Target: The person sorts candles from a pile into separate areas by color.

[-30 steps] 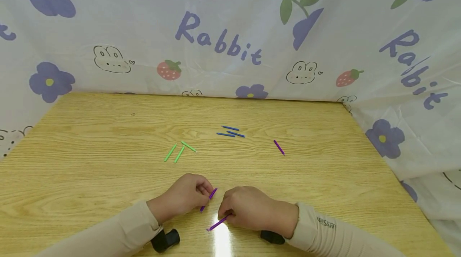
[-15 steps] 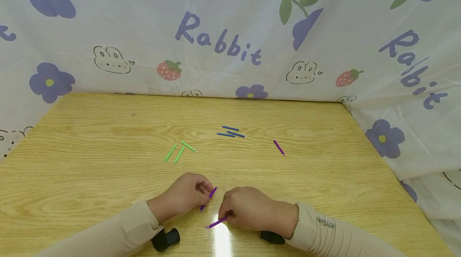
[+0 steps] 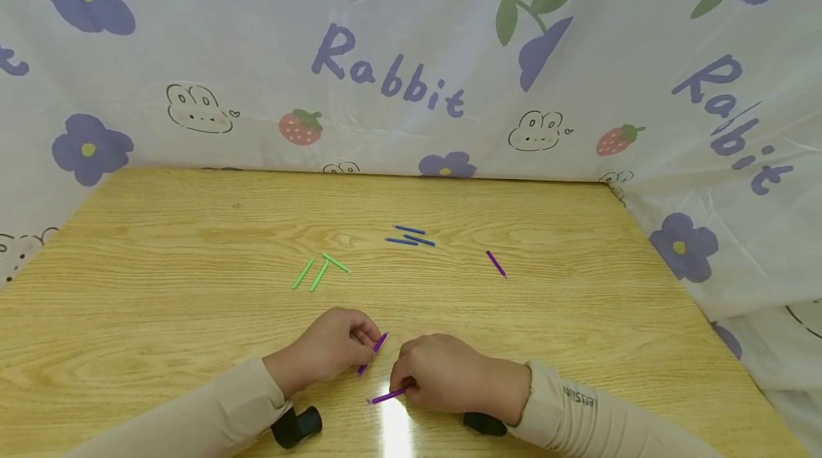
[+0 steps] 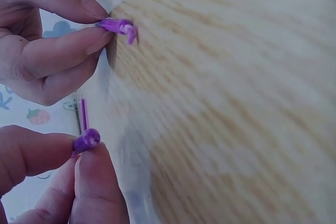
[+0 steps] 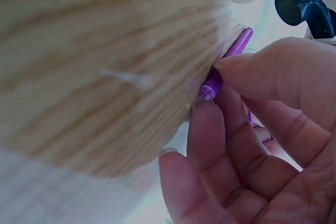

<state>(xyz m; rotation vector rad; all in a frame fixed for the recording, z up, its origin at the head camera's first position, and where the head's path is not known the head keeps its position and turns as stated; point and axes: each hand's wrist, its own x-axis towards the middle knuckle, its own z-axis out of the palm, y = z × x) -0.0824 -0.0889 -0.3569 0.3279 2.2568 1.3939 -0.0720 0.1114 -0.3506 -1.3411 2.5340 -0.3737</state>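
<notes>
In the head view my left hand (image 3: 330,346) pinches a thin purple candle (image 3: 382,341) between thumb and fingertips, tilted low over the table. To its right, my right hand (image 3: 443,376) pinches a second purple candle (image 3: 388,396) whose wick end points left. The left wrist view shows the blunt end of the left hand's candle (image 4: 88,139) and a bent, pale wick on the right hand's candle (image 4: 118,25). The right wrist view has the right hand's candle (image 5: 211,86) close over the wood, thumb on one side and fingers on the other.
Several more candles lie farther back on the wooden table (image 3: 193,244): green ones (image 3: 319,276) left of centre, blue ones (image 3: 409,230) at the middle and a purple one (image 3: 496,264) to the right. A printed curtain (image 3: 385,137) hangs along the back and sides.
The candle in my right hand has turned slightly, its wick end rising a little in the head view. My left hand keeps its hold almost unmoved. The candles farther back stay put.
</notes>
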